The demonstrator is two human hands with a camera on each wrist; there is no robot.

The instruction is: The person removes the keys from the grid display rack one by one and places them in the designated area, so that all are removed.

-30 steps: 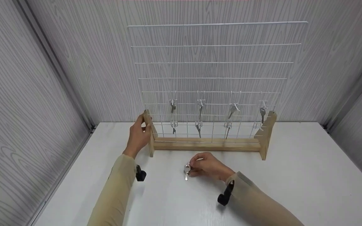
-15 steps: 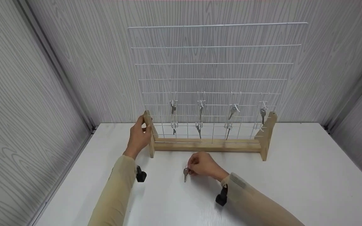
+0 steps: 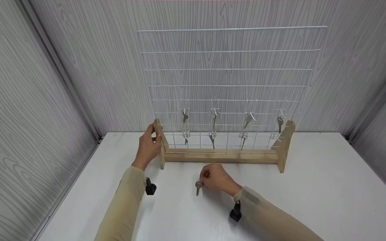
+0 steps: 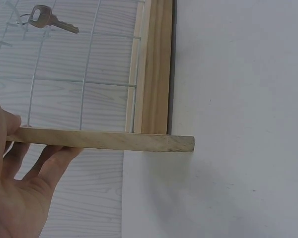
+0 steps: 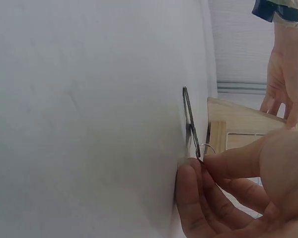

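Observation:
My right hand (image 3: 218, 178) pinches a small metal key (image 3: 198, 184) by its ring, low over the white table in front of the rack. In the right wrist view that key (image 5: 189, 116) shows edge-on beyond the thumb and fingertips. My left hand (image 3: 148, 147) grips the upper part of the rack's left wooden end piece (image 4: 104, 140), thumb on one side and fingers on the other. White wire grid (image 3: 233, 29) rises from the wooden base. Two rows of keys hang from hooks on its lower part, among them a key (image 3: 249, 117) in the upper row.
The lower row's rightmost hook (image 3: 274, 135) carries no key. A wooden right end piece (image 3: 284, 147) and crossbar (image 3: 219, 157) complete the stand on the white table (image 3: 330, 187). Wood-grain panels (image 3: 45, 134) enclose the back and both sides.
My right hand has moved slightly left, and the key has turned and now hangs a little lower in the view. My left hand keeps its grip on the end piece.

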